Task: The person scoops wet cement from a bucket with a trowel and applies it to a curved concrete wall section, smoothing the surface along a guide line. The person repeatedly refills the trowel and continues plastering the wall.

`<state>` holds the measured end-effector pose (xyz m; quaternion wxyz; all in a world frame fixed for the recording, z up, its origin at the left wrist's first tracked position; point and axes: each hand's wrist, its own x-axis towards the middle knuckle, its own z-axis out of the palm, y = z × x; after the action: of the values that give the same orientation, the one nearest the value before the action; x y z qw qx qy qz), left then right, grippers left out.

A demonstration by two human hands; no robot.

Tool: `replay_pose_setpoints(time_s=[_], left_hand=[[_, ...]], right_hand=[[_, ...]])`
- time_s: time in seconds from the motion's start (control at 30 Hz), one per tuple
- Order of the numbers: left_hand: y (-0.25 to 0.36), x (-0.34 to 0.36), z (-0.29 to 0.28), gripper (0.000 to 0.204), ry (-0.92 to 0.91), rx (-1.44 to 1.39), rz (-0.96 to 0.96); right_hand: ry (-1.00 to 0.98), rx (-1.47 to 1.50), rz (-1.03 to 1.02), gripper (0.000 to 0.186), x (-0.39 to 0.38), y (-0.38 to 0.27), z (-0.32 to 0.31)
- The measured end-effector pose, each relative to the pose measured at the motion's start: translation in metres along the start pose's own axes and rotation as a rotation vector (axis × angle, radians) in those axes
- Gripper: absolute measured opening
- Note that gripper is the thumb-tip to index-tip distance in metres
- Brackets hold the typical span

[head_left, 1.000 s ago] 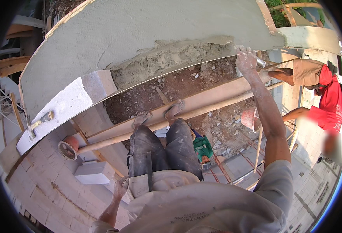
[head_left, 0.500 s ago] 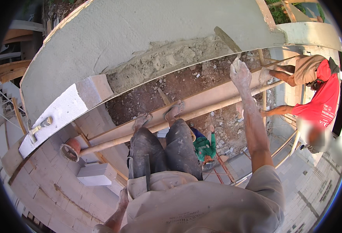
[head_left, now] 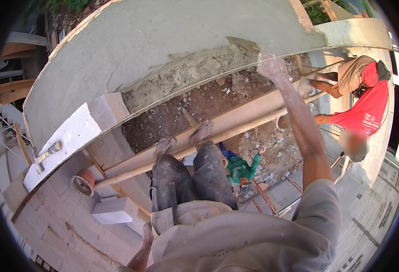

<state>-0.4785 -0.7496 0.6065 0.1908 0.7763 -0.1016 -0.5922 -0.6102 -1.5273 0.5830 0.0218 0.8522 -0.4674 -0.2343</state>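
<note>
My right hand (head_left: 272,68), arm stretched out, is closed on the handle of a trowel (head_left: 245,45). Its mortar-coated blade points left and meets the right end of a rough ridge of wet mortar (head_left: 190,70). That ridge runs along the near edge of a smooth grey plastered slab (head_left: 131,36). At my left hip hangs my left hand (head_left: 148,233); its fingers are hidden against my clothing. A white block (head_left: 72,136) stands at the left end of the ridge. On it lies a short-handled tool (head_left: 49,155), its kind unclear.
Beneath my feet are a plank (head_left: 235,113) and a round pole (head_left: 249,121). Left of them is a red bucket (head_left: 83,181), near white blocks (head_left: 115,210). A co-worker in red (head_left: 362,111) bends at the right; another in green (head_left: 240,170) is below, by rubble.
My right hand has moved left along the edge. The trowel blade has swung down onto the end of the mortar ridge, showing more of its face. The co-worker in red has shifted slightly.
</note>
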Motion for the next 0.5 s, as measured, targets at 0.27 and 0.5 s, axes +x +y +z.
replay_pose_setpoints(time_s=[0.27,0.5], left_hand=[[0.010,-0.007,-0.006,0.039,0.063,0.021,0.081],[0.041,-0.015,-0.003,0.039,0.114,0.040,0.115]], right_hand=[[0.433,0.160,-0.118,0.029,-0.050,-0.009,0.016],[0.498,0.367,-0.011,0.034,-0.047,-0.032,0.040]])
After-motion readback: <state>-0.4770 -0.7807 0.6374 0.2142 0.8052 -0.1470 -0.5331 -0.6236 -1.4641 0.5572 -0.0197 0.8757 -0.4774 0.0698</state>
